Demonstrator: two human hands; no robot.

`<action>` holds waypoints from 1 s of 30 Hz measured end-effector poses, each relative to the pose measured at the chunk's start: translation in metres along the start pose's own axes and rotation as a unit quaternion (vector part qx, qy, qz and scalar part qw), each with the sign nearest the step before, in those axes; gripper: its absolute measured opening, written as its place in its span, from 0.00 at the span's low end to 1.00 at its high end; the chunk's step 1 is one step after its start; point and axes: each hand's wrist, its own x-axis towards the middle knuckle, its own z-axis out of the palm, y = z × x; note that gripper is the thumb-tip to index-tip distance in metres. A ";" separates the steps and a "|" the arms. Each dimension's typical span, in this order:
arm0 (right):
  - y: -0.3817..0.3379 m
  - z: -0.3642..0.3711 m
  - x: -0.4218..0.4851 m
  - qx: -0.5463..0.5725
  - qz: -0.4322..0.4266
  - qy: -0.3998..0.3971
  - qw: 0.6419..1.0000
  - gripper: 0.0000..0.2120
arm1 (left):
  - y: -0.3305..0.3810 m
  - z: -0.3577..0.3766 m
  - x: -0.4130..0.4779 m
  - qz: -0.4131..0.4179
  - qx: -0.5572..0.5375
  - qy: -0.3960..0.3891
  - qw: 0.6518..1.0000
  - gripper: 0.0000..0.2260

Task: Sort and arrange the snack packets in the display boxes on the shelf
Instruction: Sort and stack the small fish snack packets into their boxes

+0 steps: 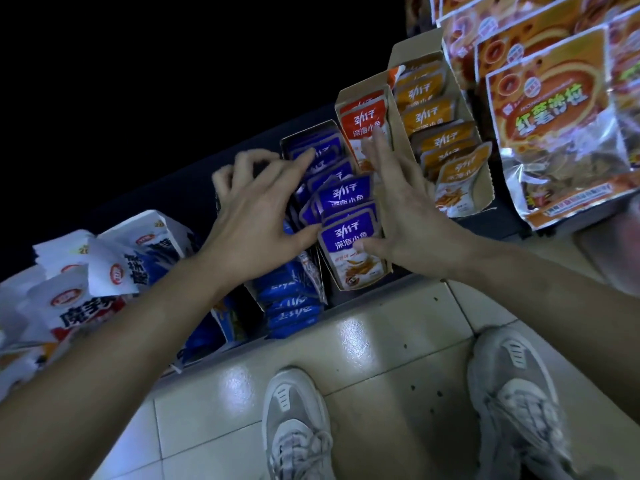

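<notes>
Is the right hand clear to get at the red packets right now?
Probably yes: the right hand is open and its straight fingers lie over the red packets, with nothing seen between them.

Purple packets (348,237), centre, and red packets (363,123): "劲仔 深海小鱼". Hanging bag (550,109), upper right: possibly "红薯沙拉".

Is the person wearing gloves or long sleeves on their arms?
No gloves and no sleeves in view. The left arm and right arm are bare up to the picture's edge. The left grip and right grip are plain bare hands, with no ring, watch or bracelet showing.
</notes>
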 end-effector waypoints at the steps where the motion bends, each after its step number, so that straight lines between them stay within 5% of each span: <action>1: 0.003 0.000 -0.001 0.042 -0.004 -0.001 0.999 0.58 | -0.001 0.000 -0.002 -0.012 -0.010 0.004 1.000 0.40; 4: 0.013 -0.001 -0.010 0.154 0.002 -0.002 0.988 0.53 | -0.005 0.002 -0.006 -0.029 -0.012 0.049 0.998 0.33; 9: 0.007 0.004 -0.020 0.105 -0.017 -0.008 0.994 0.38 | -0.004 0.005 -0.003 -0.055 -0.056 0.100 0.992 0.25; 17: 0.009 0.007 -0.019 0.090 -0.012 0.042 0.995 0.40 | 0.003 0.003 0.000 -0.110 -0.031 0.204 0.972 0.15; 25: 0.009 0.008 -0.007 -0.008 -0.038 0.029 0.999 0.38 | 0.006 0.004 0.003 -0.113 0.032 0.136 0.984 0.12; 30: 0.007 0.010 -0.011 0.034 -0.045 0.042 0.998 0.34 | 0.005 0.002 0.013 -0.105 -0.032 0.151 0.982 0.07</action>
